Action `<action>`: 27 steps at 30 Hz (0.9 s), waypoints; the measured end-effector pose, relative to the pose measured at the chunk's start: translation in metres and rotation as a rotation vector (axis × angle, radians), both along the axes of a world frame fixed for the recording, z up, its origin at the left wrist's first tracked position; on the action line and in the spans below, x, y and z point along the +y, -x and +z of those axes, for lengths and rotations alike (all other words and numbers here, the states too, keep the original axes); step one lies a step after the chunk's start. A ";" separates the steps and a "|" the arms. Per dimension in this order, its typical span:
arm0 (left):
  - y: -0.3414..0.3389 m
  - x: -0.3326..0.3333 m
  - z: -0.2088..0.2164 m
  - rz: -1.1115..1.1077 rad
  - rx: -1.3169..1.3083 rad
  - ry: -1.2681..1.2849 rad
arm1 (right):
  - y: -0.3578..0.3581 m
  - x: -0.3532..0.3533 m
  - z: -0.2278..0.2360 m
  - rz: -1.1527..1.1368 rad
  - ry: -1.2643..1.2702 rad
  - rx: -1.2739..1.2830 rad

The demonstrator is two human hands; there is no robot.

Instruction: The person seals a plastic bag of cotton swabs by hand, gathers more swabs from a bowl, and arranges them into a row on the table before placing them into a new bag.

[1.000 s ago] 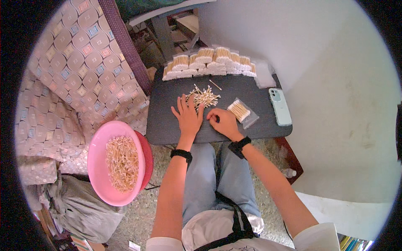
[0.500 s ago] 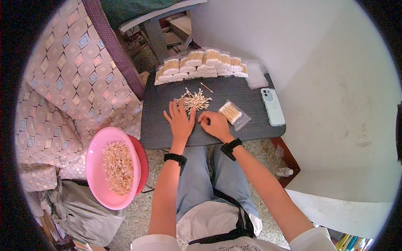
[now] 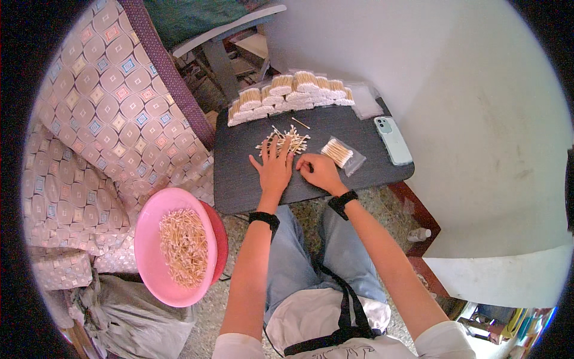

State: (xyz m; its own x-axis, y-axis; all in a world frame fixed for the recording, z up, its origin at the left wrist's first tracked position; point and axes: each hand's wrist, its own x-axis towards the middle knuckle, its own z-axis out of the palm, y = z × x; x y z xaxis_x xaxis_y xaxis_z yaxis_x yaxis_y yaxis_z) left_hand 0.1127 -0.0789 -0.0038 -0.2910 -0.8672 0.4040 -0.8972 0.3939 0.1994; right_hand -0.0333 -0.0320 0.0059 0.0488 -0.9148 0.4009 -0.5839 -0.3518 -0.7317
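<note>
My left hand [image 3: 275, 173] lies with fingers spread, its fingertips over the near side of a loose pile of cotton swabs [image 3: 298, 142] on the black table. Just right of it, my right hand [image 3: 323, 173] rests on the tabletop with its fingers curled in; whether anything is inside them is hidden. Beside that hand's knuckles lies a clear plastic bag [image 3: 356, 163] with a bundle of cotton swabs [image 3: 337, 152] in it. One single swab [image 3: 301, 123] lies apart, beyond the pile.
Filled swab packets [image 3: 281, 96] are stacked along the table's [image 3: 239, 185] far edge, with flat clear bags [image 3: 367, 108] beside them. A pale phone [image 3: 392, 141] lies at the right edge, near the wall. Left of the table stands a pink basin [image 3: 145, 239] of loose swabs.
The whole view has shifted slightly. My left fingers have moved rightward, farther over the swab pile. My right hand stays curled in about the same place beside the bag.
</note>
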 end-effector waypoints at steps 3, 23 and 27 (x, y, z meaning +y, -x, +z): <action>-0.004 0.001 -0.003 -0.028 -0.018 -0.044 | -0.002 -0.001 0.001 0.002 0.012 0.019; -0.022 0.013 -0.003 -0.209 0.009 0.044 | -0.011 -0.008 -0.007 -0.042 0.235 0.239; -0.022 0.012 -0.003 -0.310 0.121 0.061 | -0.002 -0.010 -0.009 0.014 0.212 0.212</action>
